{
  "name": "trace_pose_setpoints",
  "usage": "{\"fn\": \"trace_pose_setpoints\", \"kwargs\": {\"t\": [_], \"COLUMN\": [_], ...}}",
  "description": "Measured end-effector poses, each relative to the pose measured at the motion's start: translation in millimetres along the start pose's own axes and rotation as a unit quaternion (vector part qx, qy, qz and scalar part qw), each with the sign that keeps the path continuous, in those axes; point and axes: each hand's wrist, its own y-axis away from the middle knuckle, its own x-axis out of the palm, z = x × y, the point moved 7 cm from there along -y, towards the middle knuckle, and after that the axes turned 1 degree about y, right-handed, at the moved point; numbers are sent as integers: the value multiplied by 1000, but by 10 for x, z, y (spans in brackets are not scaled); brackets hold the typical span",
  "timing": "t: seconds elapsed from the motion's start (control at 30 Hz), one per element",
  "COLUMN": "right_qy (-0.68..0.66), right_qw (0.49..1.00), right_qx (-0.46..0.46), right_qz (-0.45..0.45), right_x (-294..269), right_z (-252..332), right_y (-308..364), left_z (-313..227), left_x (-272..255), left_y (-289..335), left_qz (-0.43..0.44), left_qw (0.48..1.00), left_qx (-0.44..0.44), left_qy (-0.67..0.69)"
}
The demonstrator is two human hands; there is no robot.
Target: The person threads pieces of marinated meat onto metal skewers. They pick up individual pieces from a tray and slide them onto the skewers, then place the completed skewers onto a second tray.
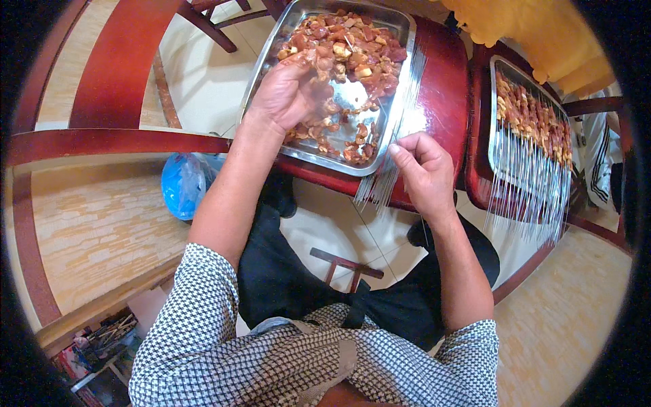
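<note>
A steel tray (pixel 381 146) of raw, sauce-coated meat chunks (pixel 356 41) sits before me on a dark red chair seat. Over its left side my left hand (pixel 293 91) is palm up, fingers curled and wet with sauce, closed on a piece of meat that the fingers partly hide. Thin metal skewers (pixel 380 186) lie in a bundle along the tray's right edge. Just beside them, my right hand (pixel 426 169) has thumb and forefinger pinched together. A thin skewer (pixel 426 232) shows below that hand, its upper part hidden by the hand.
To the right, a second steel tray (pixel 494 136) on another red seat bears many loaded meat skewers (pixel 532 122), their bare ends jutting toward me. A blue plastic bag (pixel 183 186) hangs or stands at left by a red wooden chair (pixel 122 139). Yellow cloth (pixel 536 34) drapes at upper right.
</note>
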Motion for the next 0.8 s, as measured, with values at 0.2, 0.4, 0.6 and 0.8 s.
{"fn": "trace_pose_setpoints", "kwargs": {"t": [0.2,0.4,0.6,0.8], "right_qy": [1,10,4,19], "right_qw": [1000,1000,1000,1000], "right_qx": [-1,9,17,-11], "right_qz": [16,19,17,14], "right_x": [59,61,59,54], "right_z": [-36,-32,-36,-22], "right_y": [15,13,20,14], "left_z": [-78,-57,56,98], "left_x": [86,88,58,73], "left_y": [12,-1,-17,-30], "left_qz": [-55,-33,-31,-53], "left_qw": [996,998,998,995], "left_qx": [65,53,38,48], "left_qy": [38,14,-36,-75]}}
